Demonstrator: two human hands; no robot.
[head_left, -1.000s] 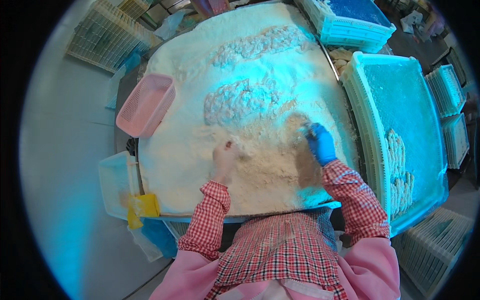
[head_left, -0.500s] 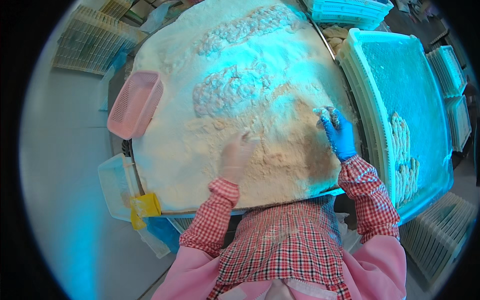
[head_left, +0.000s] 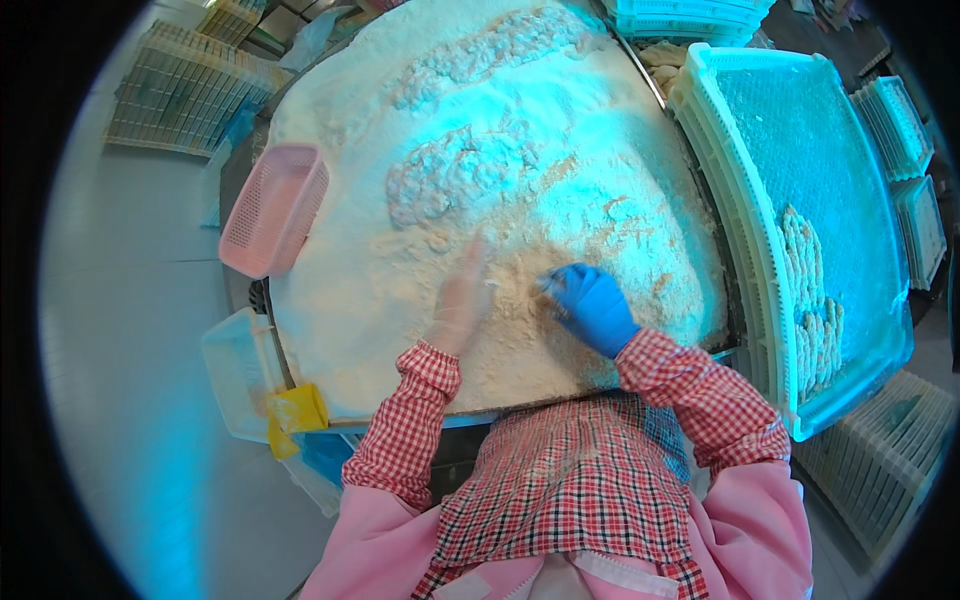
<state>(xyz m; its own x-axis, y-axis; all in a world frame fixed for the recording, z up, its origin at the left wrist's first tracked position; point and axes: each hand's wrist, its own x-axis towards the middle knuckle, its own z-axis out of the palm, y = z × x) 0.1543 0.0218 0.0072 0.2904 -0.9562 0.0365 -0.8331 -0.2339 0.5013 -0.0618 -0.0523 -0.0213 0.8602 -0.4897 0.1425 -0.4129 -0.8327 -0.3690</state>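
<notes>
On the flour-covered work surface (head_left: pixel 350 340), my left hand (head_left: pixel 459 298) in a pale, thin glove is smeared by motion over the flour, so its fingers are unclear. My right hand (head_left: pixel 588 306) in a blue glove is curled down into the flour at the centre right; whatever it grips is hidden. Beyond both hands lie two lumpy, flour-coated heaps of pieces (head_left: pixel 440 175) (head_left: pixel 500 50). To the right, a stacked white tray with a mesh sheet (head_left: pixel 830 150) holds several long coated pieces (head_left: pixel 815 340) in rows.
A pink perforated basket (head_left: pixel 272 210) rests on the left of the surface. A clear bin (head_left: pixel 232 365) with a yellow item (head_left: pixel 298 410) hangs by the near left edge. Stacked trays stand at back left (head_left: pixel 190 85), back right (head_left: pixel 680 20), far right (head_left: pixel 890 125) and lower right (head_left: pixel 870 470).
My right hand, earlier raised at the right with a whitish clump in its fingers, has moved left and down into the flour. My left hand is stretched slightly farther forward, still blurred.
</notes>
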